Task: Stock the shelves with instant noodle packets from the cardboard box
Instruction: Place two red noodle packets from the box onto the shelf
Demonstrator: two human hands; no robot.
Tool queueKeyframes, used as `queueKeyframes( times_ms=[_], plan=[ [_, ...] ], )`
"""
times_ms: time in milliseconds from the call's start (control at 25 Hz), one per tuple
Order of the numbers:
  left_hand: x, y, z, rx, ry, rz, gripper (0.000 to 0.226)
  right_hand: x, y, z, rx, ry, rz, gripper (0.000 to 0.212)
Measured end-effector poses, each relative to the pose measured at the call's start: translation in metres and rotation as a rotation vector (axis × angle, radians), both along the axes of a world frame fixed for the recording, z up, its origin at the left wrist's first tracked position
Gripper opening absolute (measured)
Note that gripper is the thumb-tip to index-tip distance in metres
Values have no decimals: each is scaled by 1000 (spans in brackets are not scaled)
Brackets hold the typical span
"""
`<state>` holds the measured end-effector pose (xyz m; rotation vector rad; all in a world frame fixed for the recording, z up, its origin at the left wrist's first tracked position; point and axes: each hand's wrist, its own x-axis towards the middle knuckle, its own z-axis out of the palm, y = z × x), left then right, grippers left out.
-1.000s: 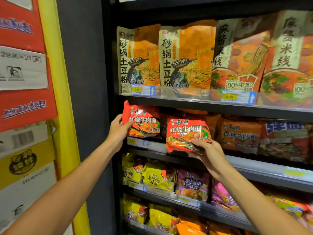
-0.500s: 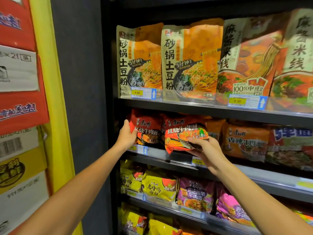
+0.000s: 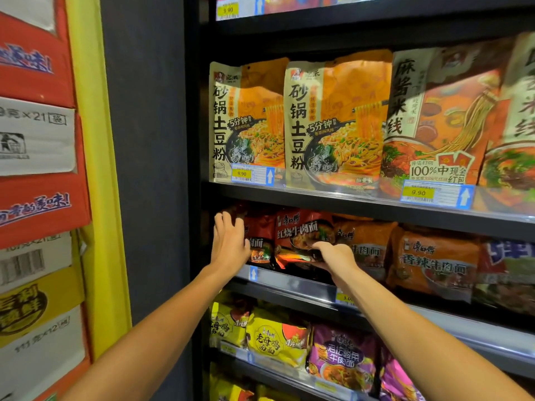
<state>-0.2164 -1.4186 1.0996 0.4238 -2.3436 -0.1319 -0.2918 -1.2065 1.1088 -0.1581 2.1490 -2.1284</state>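
Two red instant noodle packets are being seated at the left end of the middle shelf (image 3: pixel 289 282), under the shelf that carries the tall orange pouches (image 3: pixel 335 123). The left packet (image 3: pixel 259 241) is pressed back by the left hand (image 3: pixel 230 241), whose fingers are spread flat against its face rather than closed around it. The right packet (image 3: pixel 301 235) is pinched at its lower edge by the right hand (image 3: pixel 333 256), thumb in front and fingers curled beneath. Both packets are upright and inside the shelf lip, just beside the orange packets (image 3: pixel 364 241) to the right. The cardboard box is not identifiable as the source; only stacked cartons (image 3: pixel 37 198) are seen at the far left. Several faults are judged possible from here. If the right hand is released before the packet is supported from behind, a forward tip over the price rail (image 3: pixel 252 273) may result. If excessive push is applied by the left hand, the soft wrapper may be crumpled or the noodle block cracked. Neighbouring packets may be displaced sideways by crowding
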Motion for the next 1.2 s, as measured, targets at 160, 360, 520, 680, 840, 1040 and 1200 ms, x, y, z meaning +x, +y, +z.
queueKeyframes(
  times_ms=[160, 360, 520, 680, 840, 1040, 1200],
  plan=[
    [19, 3, -14, -6, -121, -194, 46, 5, 11, 7, 824, 358, 45, 55],
    [27, 8, -20, 89, -455, -169, 65, 9, 6, 7, 1220, 406, 145, 67],
    [25, 8, -19, 90, -507, -145, 67, 15, 1, 10, 1349, 368, 224, 84],
    [31, -1, -24, 100, -435, -204, 65, 18, 37, 18, 1322, 668, 45, 71],
    [27, 1, -26, 63, -449, -180, 63, 18, 38, 4, 1181, 1498, 169, 41],
    [16, -11, -29, -161, -536, -31, 78, 18, 0, -7, 1428, 1037, 321, 53],
    [14, -4, -22, -39, -539, -54, 69, 21, -9, -6, 1439, 987, 258, 54]
  ],
)
